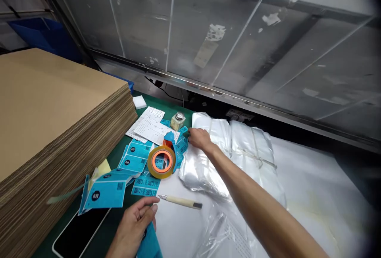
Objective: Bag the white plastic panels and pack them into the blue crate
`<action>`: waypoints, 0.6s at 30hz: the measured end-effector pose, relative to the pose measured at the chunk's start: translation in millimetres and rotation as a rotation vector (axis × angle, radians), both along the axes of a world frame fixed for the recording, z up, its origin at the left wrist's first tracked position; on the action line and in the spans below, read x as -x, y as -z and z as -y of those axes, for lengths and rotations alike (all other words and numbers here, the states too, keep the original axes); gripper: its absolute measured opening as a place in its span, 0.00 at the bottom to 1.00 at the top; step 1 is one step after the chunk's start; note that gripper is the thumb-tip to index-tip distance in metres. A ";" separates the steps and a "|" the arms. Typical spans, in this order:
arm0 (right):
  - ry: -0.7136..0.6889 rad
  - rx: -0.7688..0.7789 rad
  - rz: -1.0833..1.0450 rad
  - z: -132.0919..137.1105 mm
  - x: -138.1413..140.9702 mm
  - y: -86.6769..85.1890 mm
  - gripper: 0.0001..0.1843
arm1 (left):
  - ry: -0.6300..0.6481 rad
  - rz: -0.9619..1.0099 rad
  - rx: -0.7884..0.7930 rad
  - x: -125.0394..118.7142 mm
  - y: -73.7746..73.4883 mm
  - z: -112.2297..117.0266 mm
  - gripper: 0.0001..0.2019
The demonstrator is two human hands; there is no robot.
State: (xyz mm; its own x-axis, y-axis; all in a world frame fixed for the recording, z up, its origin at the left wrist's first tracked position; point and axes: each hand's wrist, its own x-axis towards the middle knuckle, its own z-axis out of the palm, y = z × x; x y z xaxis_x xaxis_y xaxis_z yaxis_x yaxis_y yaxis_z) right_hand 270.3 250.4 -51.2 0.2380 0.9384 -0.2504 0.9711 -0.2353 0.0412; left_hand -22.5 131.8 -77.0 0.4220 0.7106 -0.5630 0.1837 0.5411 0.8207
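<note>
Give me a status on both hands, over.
Left grip on blue label; right grip on clear plastic bag bundle; tape roll and craft knife lying between.

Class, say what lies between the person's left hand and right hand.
The head view shows a roll of packing tape and blue printed labels.

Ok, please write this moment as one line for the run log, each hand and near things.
left hand: holds teal label sheet | right hand: rests on clear plastic bag bundle | near: packing tape roll; utility knife
</note>
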 end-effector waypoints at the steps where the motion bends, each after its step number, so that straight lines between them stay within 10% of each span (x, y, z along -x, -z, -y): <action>1: -0.024 0.027 -0.003 -4.9 -7.7 -1.6 0.16 | -0.007 0.003 -0.001 -5.3 -1.0 1.4 0.26; 12: -0.237 0.118 -0.130 -31.7 -30.4 11.3 0.13 | -0.220 -0.034 0.097 -45.6 6.6 36.1 0.30; 18: -0.249 0.014 -0.338 -28.1 -55.3 -3.0 0.13 | -0.225 -0.067 0.120 -48.5 -20.2 41.2 0.30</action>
